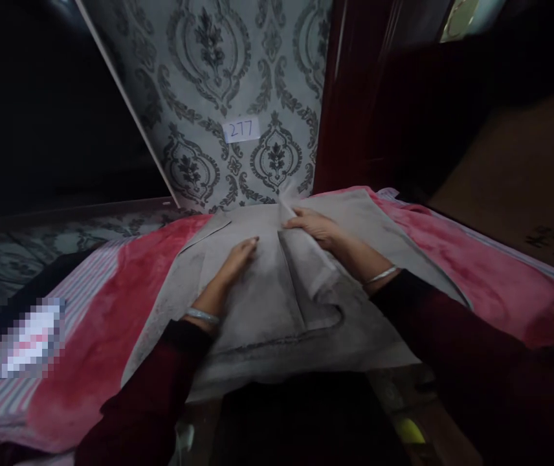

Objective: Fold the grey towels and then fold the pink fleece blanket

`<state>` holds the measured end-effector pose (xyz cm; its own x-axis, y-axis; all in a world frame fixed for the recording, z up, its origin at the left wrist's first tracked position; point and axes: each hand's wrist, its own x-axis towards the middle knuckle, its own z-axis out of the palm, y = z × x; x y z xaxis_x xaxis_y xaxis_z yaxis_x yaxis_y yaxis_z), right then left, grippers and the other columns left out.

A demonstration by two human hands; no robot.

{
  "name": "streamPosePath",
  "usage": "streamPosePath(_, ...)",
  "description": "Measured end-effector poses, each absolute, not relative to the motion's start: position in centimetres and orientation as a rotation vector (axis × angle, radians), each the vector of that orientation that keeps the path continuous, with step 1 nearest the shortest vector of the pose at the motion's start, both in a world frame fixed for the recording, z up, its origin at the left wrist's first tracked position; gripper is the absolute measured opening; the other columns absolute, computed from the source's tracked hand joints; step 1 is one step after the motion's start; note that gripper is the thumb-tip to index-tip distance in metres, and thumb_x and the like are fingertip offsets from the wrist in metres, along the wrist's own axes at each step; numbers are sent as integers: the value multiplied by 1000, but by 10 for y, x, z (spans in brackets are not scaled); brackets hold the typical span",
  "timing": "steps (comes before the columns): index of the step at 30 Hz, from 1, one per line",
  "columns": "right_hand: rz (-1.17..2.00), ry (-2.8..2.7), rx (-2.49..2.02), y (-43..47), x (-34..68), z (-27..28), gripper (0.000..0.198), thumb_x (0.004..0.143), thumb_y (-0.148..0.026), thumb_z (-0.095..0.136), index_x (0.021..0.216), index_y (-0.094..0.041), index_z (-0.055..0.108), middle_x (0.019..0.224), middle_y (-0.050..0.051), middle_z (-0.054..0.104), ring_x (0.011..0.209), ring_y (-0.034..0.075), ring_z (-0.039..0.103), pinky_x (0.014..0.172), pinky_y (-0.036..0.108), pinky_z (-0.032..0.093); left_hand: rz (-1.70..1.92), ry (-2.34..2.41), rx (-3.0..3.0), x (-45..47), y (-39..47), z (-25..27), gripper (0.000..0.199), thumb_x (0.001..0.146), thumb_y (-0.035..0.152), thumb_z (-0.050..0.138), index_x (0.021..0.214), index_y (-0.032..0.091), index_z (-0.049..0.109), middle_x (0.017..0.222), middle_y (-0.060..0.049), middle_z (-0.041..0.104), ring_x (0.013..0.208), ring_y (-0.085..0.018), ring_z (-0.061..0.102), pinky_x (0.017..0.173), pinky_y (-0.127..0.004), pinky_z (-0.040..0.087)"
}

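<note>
A piece of grey cloth [248, 310] lies spread out in front of me, partly folded, over a larger grey sheet [393, 336]. My right hand [313, 226] pinches a raised edge of the grey cloth near its far side, and a fold [310, 272] stands up beneath that wrist. To the left, my left hand [241, 255] rests on or just above the cloth's flat part, fingers stretched forward and slightly blurred. A bracelet shows on each wrist.
Red plush fabric [112, 310] and striped cloth [80, 281] lie under the grey pieces. Behind stands a patterned wall [272, 84] bearing a paper label marked 277 [241, 129]. A dark panel [54, 103] rises on the left, a brown box-like surface [524, 175] on the right.
</note>
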<state>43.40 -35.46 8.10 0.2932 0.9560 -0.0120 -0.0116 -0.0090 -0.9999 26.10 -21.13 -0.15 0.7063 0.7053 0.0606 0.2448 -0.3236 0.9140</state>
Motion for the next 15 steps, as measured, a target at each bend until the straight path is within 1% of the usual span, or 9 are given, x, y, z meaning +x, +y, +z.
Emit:
streamPosePath(1,1023,-985,-1347,-339,410,78,75,82,-5,62,154,-15,46,91,2,76,69,15,69,72,28,60,621,742,1684,249,-202,3,67,94,66,48,137,17,64,138,-18,67,114,-29,71,92,-46,61)
streamPosePath(3,1121,-997,-1380,-317,365,65,84,86,-10,64,163,-16,31,74,-4,69,60,14,64,62,26,59,631,759,1410,225,-190,6,71,93,73,43,130,16,65,113,-16,76,83,-25,74,70,-40,63)
streamPosePath(4,1186,-996,-1386,-311,347,56,85,88,-12,63,165,-17,26,69,-6,66,58,14,63,57,26,58,605,776,1339,213,-186,4,71,92,74,43,124,16,67,99,-13,76,71,-22,72,63,-37,61)
streamPosePath(6,1270,-988,-1387,-308,324,35,81,91,-16,61,164,-17,26,67,-7,63,57,14,63,51,24,56,565,815,1289,196,-184,-5,62,91,71,51,110,16,71,80,-8,74,59,-18,66,57,-32,58)
streamPosePath(9,1215,-940,-1411,-322,331,6,68,89,-15,59,155,-15,42,78,-2,68,58,11,63,47,18,49,581,865,1292,187,-188,-21,41,78,50,77,100,16,71,73,-4,72,58,-16,65,58,-28,56)
streamPosePath(10,1124,-921,-1429,-330,343,-2,63,88,-15,58,150,-15,48,84,1,70,59,11,62,47,17,48,595,861,1301,187,-189,-26,40,73,43,82,100,16,71,75,-4,73,61,-17,66,60,-28,56)
streamPosePath(12,865,-901,-1489,-351,373,-19,52,89,-20,55,141,-15,58,95,5,73,63,11,62,49,18,47,602,825,1339,192,-190,-32,43,65,35,86,100,15,72,82,-6,76,72,-20,70,69,-30,59)
streamPosePath(14,626,-922,-1589,-376,402,-36,49,90,-29,53,136,-15,62,101,9,74,72,15,66,57,24,52,610,781,1409,197,-191,-37,47,62,34,86,101,13,72,92,-9,78,87,-26,73,83,-37,60)
streamPosePath(15,529,-951,-1650,-389,412,-44,50,91,-33,52,137,-16,63,104,10,74,80,18,68,64,28,56,621,769,1448,199,-191,-40,49,62,34,86,104,13,72,98,-10,78,95,-28,73,90,-40,59)
